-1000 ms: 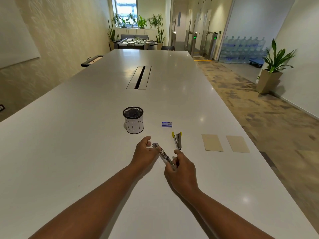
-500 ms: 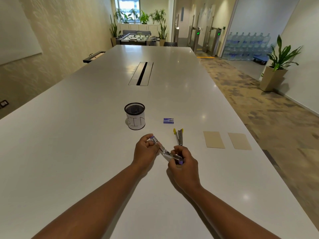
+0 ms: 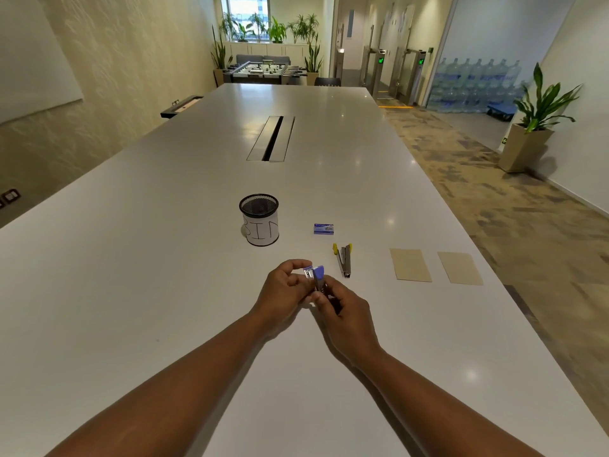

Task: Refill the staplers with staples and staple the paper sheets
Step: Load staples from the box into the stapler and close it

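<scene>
Since the earlier frames, the small purple-and-chrome stapler (image 3: pixel 317 279) has folded from a spread-open line into a nearly closed, upright position, and both hands have drawn closer together just below the centre of the frame. The left hand (image 3: pixel 284 291) pinches the stapler's upper end between curled fingers and thumb. The right hand (image 3: pixel 346 311) grips the lower end, fingers curled round it. The stapler is held just above the long white table (image 3: pixel 131 291).

To the right of the hands, a second chrome stapler with yellow tips (image 3: pixel 343 260) lies spread open on the table. Just above it lies a small blue staple box (image 3: pixel 323 228); it appears closed, and its contents cannot be seen. Further right, two tan paper sheets (image 3: pixel 435 266) lie flat, side by side and apart.

Above and left of the hands stands a black mesh cup wrapped in white paper marked "BIN" (image 3: pixel 259 220). Its interior shows only dark mesh; whether it holds anything cannot be told.

A recessed cable slot (image 3: pixel 271 138) sits in the table at upper centre. A potted green plant (image 3: pixel 530 127) stands on the floor at the right edge.
</scene>
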{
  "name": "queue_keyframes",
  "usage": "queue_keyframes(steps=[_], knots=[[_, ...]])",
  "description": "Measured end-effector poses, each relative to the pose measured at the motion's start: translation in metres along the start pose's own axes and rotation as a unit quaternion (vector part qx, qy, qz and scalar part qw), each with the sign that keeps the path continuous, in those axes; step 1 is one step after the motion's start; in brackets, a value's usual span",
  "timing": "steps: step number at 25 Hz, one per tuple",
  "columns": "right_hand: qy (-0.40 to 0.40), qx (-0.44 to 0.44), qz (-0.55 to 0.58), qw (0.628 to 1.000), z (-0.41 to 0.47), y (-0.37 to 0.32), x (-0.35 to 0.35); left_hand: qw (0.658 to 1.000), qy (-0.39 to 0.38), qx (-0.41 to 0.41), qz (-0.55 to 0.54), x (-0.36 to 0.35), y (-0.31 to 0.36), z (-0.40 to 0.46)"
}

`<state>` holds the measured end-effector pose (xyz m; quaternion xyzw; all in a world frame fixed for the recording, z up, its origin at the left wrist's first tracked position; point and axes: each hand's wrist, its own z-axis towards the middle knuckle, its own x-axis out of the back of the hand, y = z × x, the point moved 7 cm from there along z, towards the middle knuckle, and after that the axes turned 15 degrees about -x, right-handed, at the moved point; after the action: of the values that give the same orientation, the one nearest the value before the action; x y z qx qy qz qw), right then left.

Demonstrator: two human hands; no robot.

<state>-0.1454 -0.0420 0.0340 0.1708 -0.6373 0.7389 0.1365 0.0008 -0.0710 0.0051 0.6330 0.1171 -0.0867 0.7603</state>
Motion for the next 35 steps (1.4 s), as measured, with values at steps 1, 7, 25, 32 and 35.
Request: queue_keyframes(steps=[1,7,25,32,35], knots=[[-0.009,0.008,-0.006,1.0,-0.001,-0.002,-0.001,1.0,-0.005,0.003,-0.006,0.0,0.0,0.0],[-0.044,-0.017,0.012,0.999,0.002,0.004,-0.003,0.999,-0.013,0.006,0.029,-0.003,0.002,0.003],[-0.075,-0.088,-0.032,0.993,0.023,0.015,-0.002,0.999,-0.025,0.022,0.022,-0.009,0.003,0.001],[-0.125,-0.053,-0.138,0.981,0.031,0.017,-0.017,0.996,0.0,-0.017,0.082,-0.002,0.006,0.0],[-0.098,-0.028,-0.152,0.983,0.026,0.018,-0.017,0.996,0.011,-0.013,0.093,0.0,0.003,0.004]])
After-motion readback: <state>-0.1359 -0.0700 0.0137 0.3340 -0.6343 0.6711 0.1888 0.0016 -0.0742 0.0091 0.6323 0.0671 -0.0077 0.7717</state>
